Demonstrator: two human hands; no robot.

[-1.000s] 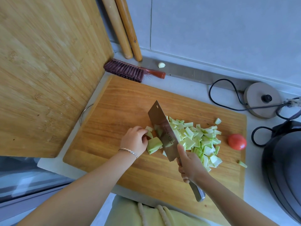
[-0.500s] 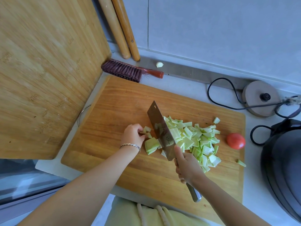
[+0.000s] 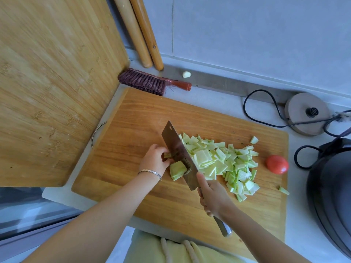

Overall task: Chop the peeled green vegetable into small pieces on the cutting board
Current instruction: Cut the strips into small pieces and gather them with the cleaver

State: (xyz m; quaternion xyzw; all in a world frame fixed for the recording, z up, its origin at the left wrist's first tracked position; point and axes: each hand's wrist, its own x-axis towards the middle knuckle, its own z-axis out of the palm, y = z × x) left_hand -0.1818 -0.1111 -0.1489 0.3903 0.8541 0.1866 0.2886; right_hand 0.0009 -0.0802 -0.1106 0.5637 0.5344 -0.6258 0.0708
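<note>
A stack of pale green vegetable slices [image 3: 177, 170] lies on the wooden cutting board [image 3: 136, 130], pinned at its left end by my left hand [image 3: 154, 160]. My right hand [image 3: 212, 196] grips the handle of a cleaver [image 3: 180, 154], whose blade stands on the stack just right of my left fingers. A heap of cut green pieces [image 3: 226, 162] spreads to the right of the blade.
A red tomato [image 3: 277, 164] sits at the board's right edge, with a stray green piece [image 3: 283, 190] below it. A large upright wooden board [image 3: 47, 82] stands left. A brush [image 3: 152, 83], two rolling pins [image 3: 140, 33], a garlic clove [image 3: 186, 74], a kettle base [image 3: 307, 113] and a dark pot [image 3: 330, 190] surround the board.
The cleaver has stepped left into the held stack, and freshly cut slices have joined the heap on its right. My left fingers have drawn back slightly along the shrinking stack.
</note>
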